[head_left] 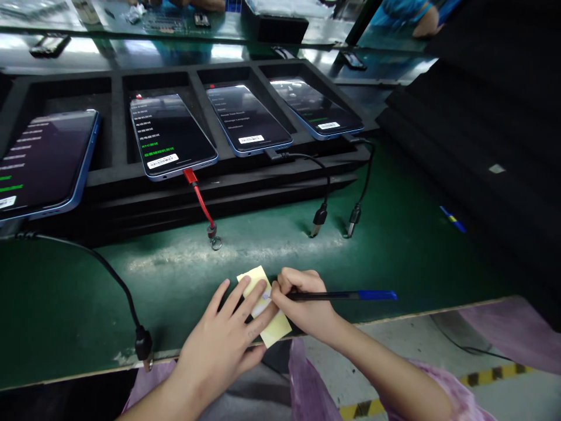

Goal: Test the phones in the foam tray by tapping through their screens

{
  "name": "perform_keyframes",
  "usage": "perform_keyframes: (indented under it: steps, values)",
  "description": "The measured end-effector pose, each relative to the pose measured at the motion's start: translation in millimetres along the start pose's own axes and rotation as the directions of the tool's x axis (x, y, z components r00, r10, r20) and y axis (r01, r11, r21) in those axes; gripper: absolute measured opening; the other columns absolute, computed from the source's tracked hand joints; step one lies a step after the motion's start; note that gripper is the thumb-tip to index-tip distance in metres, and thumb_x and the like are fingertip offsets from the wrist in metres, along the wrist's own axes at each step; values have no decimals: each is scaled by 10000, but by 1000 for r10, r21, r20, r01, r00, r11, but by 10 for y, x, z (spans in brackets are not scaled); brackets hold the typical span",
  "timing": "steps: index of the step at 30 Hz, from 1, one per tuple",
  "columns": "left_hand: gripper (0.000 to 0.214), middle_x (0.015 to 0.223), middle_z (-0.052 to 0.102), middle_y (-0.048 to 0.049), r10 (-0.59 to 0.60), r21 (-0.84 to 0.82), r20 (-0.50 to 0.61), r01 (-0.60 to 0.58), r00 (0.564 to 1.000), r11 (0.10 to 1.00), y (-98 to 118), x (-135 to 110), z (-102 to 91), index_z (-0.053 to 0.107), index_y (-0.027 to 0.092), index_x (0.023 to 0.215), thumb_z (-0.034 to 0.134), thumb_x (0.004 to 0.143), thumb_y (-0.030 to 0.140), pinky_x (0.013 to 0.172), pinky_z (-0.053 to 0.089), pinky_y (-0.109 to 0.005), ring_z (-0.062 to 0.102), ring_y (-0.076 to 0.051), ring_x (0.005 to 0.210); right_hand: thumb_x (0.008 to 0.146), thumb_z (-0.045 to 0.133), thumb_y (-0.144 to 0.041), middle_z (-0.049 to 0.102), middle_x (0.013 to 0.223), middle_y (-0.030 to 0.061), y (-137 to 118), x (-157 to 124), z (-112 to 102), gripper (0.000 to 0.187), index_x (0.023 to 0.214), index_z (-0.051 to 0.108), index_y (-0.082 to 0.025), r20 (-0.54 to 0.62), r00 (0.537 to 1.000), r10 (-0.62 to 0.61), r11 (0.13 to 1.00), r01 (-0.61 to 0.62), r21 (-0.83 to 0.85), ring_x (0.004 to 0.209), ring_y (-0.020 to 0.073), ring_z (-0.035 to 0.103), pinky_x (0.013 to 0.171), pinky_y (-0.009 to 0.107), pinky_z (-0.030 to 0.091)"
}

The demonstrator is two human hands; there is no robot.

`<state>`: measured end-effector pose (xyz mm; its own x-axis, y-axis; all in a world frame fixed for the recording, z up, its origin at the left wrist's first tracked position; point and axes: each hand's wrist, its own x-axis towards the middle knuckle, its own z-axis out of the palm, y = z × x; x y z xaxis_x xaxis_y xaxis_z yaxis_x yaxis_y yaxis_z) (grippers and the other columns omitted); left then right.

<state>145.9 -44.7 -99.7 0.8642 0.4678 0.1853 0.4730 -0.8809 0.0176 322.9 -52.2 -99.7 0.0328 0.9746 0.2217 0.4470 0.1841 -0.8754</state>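
Observation:
My left hand (225, 336) lies flat with fingers spread on a pale yellow paper slip (274, 330), pinning it to the green table mat (394, 251) near the front edge. My right hand (302, 304) is closed round a black pen with a blue cap (346, 296). The pen tip touches the slip beside my left fingertips. The pen's blue end points right.
Several phones with lit screens rest in a black foam tray (114, 88); the nearest-centre one (170, 135) has a red cable (200, 202). Two black USB plugs (335, 221) hang loose, another cable (142, 345) lies at left. Black foam stacks (482, 134) rise at right.

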Motion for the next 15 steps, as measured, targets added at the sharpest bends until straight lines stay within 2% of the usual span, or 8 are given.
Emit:
perform_keyframes:
  steps: [4, 15]
  values:
    - [551, 1389, 448, -1, -3, 9, -4, 3, 1000, 1000, -5, 12, -8, 347, 285, 1384, 438, 879, 484, 989, 327, -401, 400, -238, 1238, 687, 453, -71, 210, 477, -79, -1, 4, 1, 336, 544, 185, -216, -30, 1000, -6, 1000, 6, -3, 422, 58, 213, 382, 202, 213]
    - [541, 1394, 442, 4, -11, -7, 5, 11, 1000, 1000, 2, -5, -1, 329, 289, 1392, 412, 890, 474, 988, 331, -412, 379, -236, 1256, 695, 463, -81, 215, 478, -80, 26, -15, -7, 336, 540, 196, -214, -6, 1000, 5, 1000, -5, -8, 421, 58, 221, 387, 202, 225]
